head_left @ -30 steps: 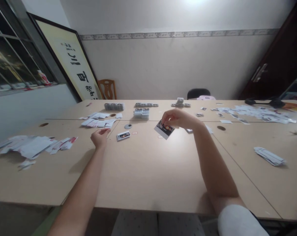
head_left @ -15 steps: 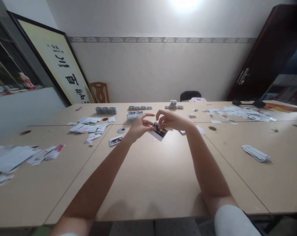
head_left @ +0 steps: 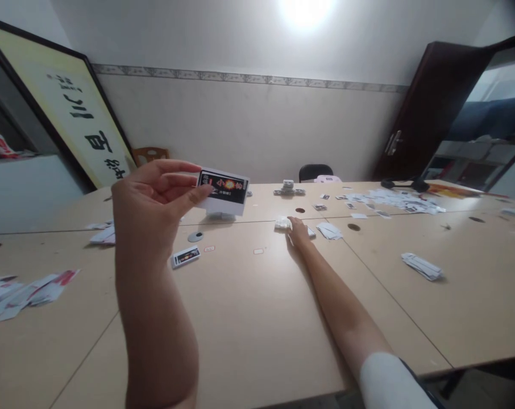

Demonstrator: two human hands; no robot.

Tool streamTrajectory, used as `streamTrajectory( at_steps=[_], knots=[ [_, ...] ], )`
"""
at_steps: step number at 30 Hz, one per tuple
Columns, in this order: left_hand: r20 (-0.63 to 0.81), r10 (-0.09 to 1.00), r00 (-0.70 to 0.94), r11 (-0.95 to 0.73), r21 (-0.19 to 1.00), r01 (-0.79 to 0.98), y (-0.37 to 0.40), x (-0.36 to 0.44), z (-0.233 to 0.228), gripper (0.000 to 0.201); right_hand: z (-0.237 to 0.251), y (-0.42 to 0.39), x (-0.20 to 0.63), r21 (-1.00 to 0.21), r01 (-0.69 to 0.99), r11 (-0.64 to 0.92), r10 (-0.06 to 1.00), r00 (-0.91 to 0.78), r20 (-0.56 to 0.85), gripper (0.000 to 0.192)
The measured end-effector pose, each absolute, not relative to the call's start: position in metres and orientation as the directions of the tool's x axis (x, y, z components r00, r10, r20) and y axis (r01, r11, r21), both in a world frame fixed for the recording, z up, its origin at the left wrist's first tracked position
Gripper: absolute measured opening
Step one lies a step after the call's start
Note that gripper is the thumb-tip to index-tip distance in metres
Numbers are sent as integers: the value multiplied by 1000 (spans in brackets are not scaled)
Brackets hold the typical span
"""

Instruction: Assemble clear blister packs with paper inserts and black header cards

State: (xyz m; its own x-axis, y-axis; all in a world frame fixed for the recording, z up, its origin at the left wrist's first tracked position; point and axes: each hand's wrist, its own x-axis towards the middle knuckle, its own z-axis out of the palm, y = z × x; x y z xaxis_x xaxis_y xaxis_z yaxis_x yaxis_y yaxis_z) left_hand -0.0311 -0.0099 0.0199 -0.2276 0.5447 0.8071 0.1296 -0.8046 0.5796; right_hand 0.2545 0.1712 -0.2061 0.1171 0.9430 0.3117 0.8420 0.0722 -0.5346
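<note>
Raised in front of the camera, my left hand (head_left: 150, 199) pinches a white-bordered card (head_left: 225, 196) with a black printed panel between thumb and fingers. My right hand (head_left: 299, 232) reaches out over the table, its fingertips at a small pale, shiny stack (head_left: 281, 225). Those fingers are small and blurred, so their grip is unclear. Partly behind the right hand lies another small card stack (head_left: 311, 232), beside loose white papers (head_left: 329, 230). A similar black-and-white card stack (head_left: 186, 257) rests on the table near my left forearm.
The pale table (head_left: 249, 318) has a round grey cap (head_left: 195, 237) and cable holes. White slips (head_left: 27, 295) lie at left, many scattered papers (head_left: 394, 200) at far right, and a paper bundle (head_left: 422, 266) at right. Small stacked boxes (head_left: 289, 188) stand at the back.
My hands have parted. The left has lifted the card nearer the camera and to the left; the right has let go of it and moved to the pale stack. The view has shifted.
</note>
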Motion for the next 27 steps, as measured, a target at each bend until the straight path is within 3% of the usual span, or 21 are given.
streamTrajectory(
  at_steps=[5, 12, 16, 22, 25, 27],
  knots=[
    [795, 580, -180, -792, 602, 105, -9, -30, 19, 31, -221, 180, 252, -440, 891, 110, 957, 24, 288, 49],
    [815, 548, -188, -804, 576, 150, -12, -32, 20, 31, -218, 187, 244, -394, 915, 89, 963, 22, 267, 86],
    [827, 521, -212, -805, 558, 199, -16, -39, 20, 30, -199, 204, 244, -370, 924, 92, 988, -39, 148, 85],
    [830, 511, -226, -805, 553, 213, -12, -51, 20, 32, -171, 208, 249, -363, 924, 120, 990, -141, -32, 44],
    [806, 556, -205, -787, 589, 184, -9, -52, 20, 34, -172, 192, 238, -387, 904, 180, 973, -221, -64, 50],
    [787, 590, -180, -771, 616, 162, -7, -49, 20, 34, -172, 179, 229, -422, 879, 219, 956, -280, -86, 69]
  ],
)
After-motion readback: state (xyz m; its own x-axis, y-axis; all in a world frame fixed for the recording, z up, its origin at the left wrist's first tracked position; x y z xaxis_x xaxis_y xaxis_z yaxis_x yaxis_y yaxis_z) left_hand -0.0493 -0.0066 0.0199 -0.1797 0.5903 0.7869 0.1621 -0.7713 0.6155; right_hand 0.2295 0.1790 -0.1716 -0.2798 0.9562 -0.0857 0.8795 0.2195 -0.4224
